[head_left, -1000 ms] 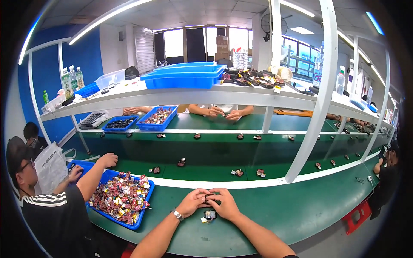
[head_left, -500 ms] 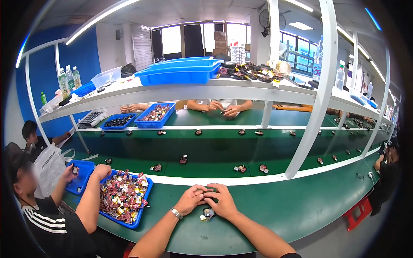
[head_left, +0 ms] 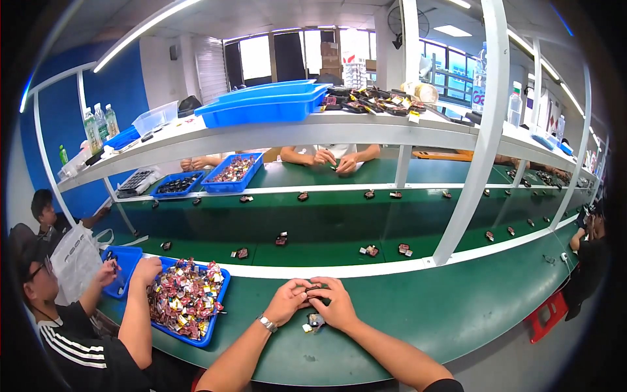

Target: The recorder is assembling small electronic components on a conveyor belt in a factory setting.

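My left hand [head_left: 288,302] and my right hand [head_left: 336,306] meet over the green worktop [head_left: 418,313]. Between their fingertips they pinch a small dark part [head_left: 317,291], mostly covered by the fingers, so its exact kind does not show. Just below the hands, a small dark-and-clear piece with a white and yellow tab [head_left: 314,323] lies on the worktop. A metal-banded watch sits on my left wrist.
A blue tray [head_left: 212,330] heaped with small red, white and yellow parts stands at left, beside a co-worker's arm [head_left: 137,320]. Beyond a white rail, a green conveyor belt [head_left: 313,251] carries scattered small parts. A white post [head_left: 467,150] rises right of centre, under a loaded shelf.
The view has shifted slightly. My hands keep the same grip on the dark part. Parts on the belt have slid a little to the right, and the co-worker's hands at left have moved slightly.
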Tool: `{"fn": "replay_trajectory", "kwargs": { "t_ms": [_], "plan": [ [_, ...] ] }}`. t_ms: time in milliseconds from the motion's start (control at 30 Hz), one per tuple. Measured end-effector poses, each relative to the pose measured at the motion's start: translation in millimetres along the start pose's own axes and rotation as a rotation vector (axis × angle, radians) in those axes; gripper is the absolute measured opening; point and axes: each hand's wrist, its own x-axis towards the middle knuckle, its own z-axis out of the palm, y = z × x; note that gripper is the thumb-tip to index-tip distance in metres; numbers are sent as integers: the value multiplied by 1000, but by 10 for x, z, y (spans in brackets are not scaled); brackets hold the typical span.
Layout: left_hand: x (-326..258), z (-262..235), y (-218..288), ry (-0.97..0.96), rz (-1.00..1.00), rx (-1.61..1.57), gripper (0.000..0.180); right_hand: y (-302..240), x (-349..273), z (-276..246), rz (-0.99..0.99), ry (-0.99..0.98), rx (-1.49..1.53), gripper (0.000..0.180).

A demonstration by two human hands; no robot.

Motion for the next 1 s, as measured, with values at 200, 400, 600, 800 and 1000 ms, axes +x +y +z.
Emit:
{"fn": "replay_trajectory", "kwargs": {
  "t_ms": [200, 400, 600, 800, 1000],
  "plan": [
    [-18, 36, 28, 35, 45, 1, 23, -128, 42, -54, -14, -36, -29, 22],
    [2, 37, 13, 31, 18, -55, 24, -54, 56, -54, -108, 44, -94, 20],
    [4, 43, 38, 31, -17, -18, 24, -59, 70, -40, -182, 97, -194, 18],
    [3, 37, 43, 22, -16, -39, 23, -120, 49, -21, -137, 84, -217, 14],
    [-6, 66, 49, 37, -17, -24, 22, -71, 24, 26, -163, 117, -238, 14]
  ]
}}
